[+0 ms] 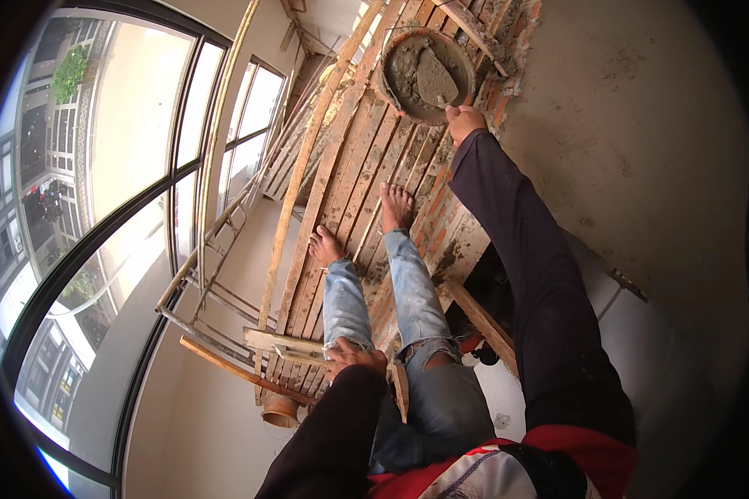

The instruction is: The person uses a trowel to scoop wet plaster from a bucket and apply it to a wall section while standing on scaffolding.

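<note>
My right hand [464,125] is closed round the handle of a trowel [435,77]. The trowel's pointed blade lies in wet grey mortar [404,65] inside a round bucket [470,83], at the far middle. By my left knee, my left hand [354,360] is closed at the end of a pale wooden float [281,342], a flat board with a bar along it. My fingers partly hide where they meet the float. Both my bare feet stand on planks, short of the bucket.
Mortar-spattered planks [341,195] form a raised platform. Metal scaffold tubes [204,291] and a long wooden pole [295,187] run along its left side, near large windows [133,91]. A grey plastered wall [607,125] rises at right. An orange-brown bucket [280,411] sits lower at left.
</note>
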`<move>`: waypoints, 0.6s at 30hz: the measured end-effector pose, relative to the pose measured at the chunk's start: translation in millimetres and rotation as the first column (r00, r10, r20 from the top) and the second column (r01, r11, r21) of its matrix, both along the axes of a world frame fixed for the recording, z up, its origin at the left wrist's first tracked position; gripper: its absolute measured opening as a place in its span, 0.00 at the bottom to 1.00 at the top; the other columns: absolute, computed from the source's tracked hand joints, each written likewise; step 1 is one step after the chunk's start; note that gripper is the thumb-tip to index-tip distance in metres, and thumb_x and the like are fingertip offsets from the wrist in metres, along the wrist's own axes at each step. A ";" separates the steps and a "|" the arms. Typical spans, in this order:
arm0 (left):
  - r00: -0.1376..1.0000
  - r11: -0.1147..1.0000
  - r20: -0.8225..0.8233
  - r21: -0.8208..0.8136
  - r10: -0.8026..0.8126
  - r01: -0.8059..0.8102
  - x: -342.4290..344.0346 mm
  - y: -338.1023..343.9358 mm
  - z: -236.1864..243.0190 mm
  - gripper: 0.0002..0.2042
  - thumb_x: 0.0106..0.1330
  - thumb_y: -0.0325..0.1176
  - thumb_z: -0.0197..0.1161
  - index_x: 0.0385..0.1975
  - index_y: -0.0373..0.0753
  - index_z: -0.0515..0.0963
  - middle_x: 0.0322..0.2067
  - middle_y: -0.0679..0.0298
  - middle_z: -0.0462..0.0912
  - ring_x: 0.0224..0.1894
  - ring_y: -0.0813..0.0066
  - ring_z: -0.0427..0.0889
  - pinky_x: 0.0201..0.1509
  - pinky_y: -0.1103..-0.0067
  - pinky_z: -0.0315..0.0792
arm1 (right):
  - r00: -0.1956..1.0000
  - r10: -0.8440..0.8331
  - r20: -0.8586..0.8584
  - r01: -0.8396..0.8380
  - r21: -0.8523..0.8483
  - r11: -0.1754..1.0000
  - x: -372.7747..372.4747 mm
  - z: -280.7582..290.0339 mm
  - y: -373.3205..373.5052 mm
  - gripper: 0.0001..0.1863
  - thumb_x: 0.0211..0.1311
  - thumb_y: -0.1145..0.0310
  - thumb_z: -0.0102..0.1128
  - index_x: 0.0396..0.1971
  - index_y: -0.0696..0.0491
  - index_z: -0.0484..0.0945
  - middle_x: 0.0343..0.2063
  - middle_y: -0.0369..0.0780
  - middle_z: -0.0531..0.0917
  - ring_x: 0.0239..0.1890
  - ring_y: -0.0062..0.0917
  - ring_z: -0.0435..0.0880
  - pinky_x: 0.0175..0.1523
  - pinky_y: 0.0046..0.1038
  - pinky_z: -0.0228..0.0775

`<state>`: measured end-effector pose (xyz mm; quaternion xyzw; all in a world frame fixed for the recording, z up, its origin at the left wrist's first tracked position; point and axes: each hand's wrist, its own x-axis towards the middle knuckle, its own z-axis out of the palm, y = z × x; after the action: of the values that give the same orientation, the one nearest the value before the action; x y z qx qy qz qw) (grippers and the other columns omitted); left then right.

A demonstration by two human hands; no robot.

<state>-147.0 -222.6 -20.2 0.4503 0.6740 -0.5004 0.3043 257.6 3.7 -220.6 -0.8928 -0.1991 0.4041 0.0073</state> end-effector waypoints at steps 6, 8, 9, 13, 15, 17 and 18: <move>0.992 0.982 0.010 -0.140 0.129 -0.126 10.9 14.9 7.1 0.39 0.50 0.51 0.64 0.61 0.37 0.60 0.58 0.46 0.65 0.59 0.45 0.71 0.60 0.58 0.65 | 0.893 0.450 0.008 -0.434 -0.250 0.865 60.5 -3.8 -9.8 0.26 0.71 0.49 0.49 0.54 0.58 0.73 0.53 0.51 0.77 0.55 0.46 0.75 0.55 0.44 0.71; 0.992 0.984 0.008 -0.125 0.129 -0.127 13.7 16.8 8.0 0.40 0.50 0.51 0.64 0.62 0.38 0.60 0.58 0.46 0.65 0.59 0.45 0.71 0.61 0.58 0.64 | 0.883 0.448 0.139 -0.425 -0.166 0.890 65.2 36.7 -24.7 0.26 0.70 0.51 0.52 0.56 0.55 0.73 0.53 0.49 0.78 0.57 0.44 0.75 0.59 0.43 0.69; 0.994 0.989 0.013 -0.100 0.108 -0.106 15.0 17.5 8.2 0.40 0.50 0.52 0.64 0.62 0.38 0.59 0.57 0.47 0.65 0.58 0.45 0.71 0.60 0.59 0.64 | 0.876 0.457 0.156 -0.418 -0.228 0.879 64.9 53.5 -29.5 0.26 0.70 0.51 0.52 0.56 0.55 0.73 0.53 0.49 0.78 0.57 0.44 0.75 0.59 0.43 0.69; 0.996 0.992 0.001 -0.092 0.085 -0.085 21.2 18.1 7.8 0.41 0.51 0.52 0.64 0.63 0.37 0.59 0.54 0.48 0.67 0.57 0.46 0.71 0.60 0.58 0.64 | 0.767 0.578 0.279 -0.450 -0.408 0.794 44.2 59.1 -25.4 0.26 0.70 0.51 0.52 0.59 0.53 0.71 0.55 0.47 0.77 0.59 0.42 0.74 0.61 0.44 0.69; 0.999 0.996 0.004 -0.071 0.054 -0.054 22.8 17.8 7.7 0.37 0.51 0.51 0.64 0.58 0.37 0.60 0.52 0.47 0.68 0.55 0.45 0.74 0.59 0.58 0.67 | 0.871 0.450 0.196 -0.372 -0.335 0.866 31.7 26.9 -17.4 0.26 0.70 0.52 0.53 0.60 0.52 0.71 0.56 0.48 0.77 0.60 0.41 0.73 0.60 0.44 0.69; 1.000 1.000 0.011 -0.031 0.007 -0.006 23.5 17.9 6.6 0.33 0.51 0.50 0.64 0.53 0.37 0.62 0.51 0.45 0.69 0.53 0.44 0.76 0.57 0.58 0.69 | 0.967 0.144 0.210 -0.144 -0.013 0.989 16.5 -14.8 -14.3 0.20 0.68 0.54 0.59 0.50 0.53 0.77 0.40 0.44 0.83 0.42 0.34 0.83 0.45 0.38 0.76; 1.000 0.999 0.015 -0.051 0.021 -0.020 23.5 18.1 5.9 0.33 0.51 0.50 0.64 0.53 0.37 0.62 0.51 0.45 0.68 0.53 0.44 0.76 0.57 0.58 0.69 | 0.993 0.082 0.086 -0.085 0.031 0.996 16.6 -26.4 -18.4 0.17 0.67 0.54 0.60 0.43 0.54 0.77 0.31 0.41 0.79 0.32 0.30 0.79 0.36 0.36 0.73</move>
<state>-123.5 -204.5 -14.3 0.4393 0.6635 -0.5106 0.3258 274.2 -14.7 -246.9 -0.8997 -0.2433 0.3623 -0.0024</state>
